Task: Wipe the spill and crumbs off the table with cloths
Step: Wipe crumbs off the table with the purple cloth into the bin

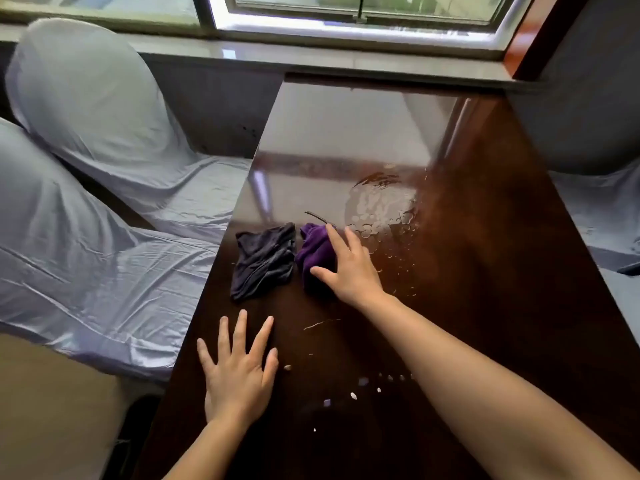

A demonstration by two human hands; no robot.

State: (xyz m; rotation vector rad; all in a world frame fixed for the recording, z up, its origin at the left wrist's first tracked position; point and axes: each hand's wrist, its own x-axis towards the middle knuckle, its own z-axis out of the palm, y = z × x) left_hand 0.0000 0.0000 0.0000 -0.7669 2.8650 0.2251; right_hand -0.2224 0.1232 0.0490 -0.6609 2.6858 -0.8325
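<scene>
Spill (381, 206) sits as a beaded puddle on the glossy dark wood table (485, 271), window-side of the purple cloth (313, 252). We press our right hand (349, 268) on that plush, bunched cloth, fingers spread, not clenched. Crumpled dark grey cloth (265, 259) lies just left of it. Our left hand (239, 370) rests flat and empty nearer us; pale crumbs (353, 395) scatter beside it. Satin-covered chairs (104, 168) flank the table's left edge.
</scene>
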